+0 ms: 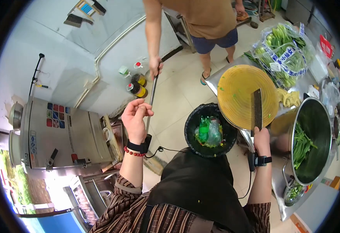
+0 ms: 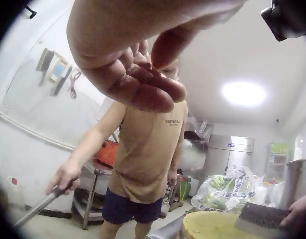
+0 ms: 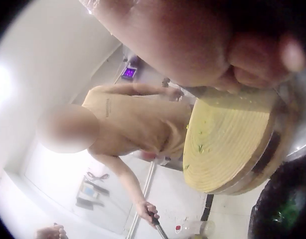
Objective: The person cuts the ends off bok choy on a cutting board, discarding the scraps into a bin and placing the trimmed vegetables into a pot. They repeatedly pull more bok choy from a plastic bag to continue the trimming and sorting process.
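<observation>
My right hand [image 1: 261, 139] grips the handle of a cleaver [image 1: 257, 108]. The dark blade reaches over the round wooden chopping board [image 1: 234, 87], which carries a few green scraps. In the left wrist view the cleaver blade [image 2: 262, 219] shows broadside, low over the near edge of the board [image 2: 208, 224]. My left hand [image 1: 136, 116] is raised off to the left, away from the board. Its fingers [image 2: 143, 92] are loosely curled with nothing held in them.
Another person [image 1: 201, 19] stands across from me, holding a long dark rod [image 1: 153, 91]. A lined bin [image 1: 189, 134] with a green bottle stands before me. Right are bagged green vegetables [image 1: 282, 50], a deep pot [image 1: 282, 132] of cut greens and a small bowl [image 1: 292, 198].
</observation>
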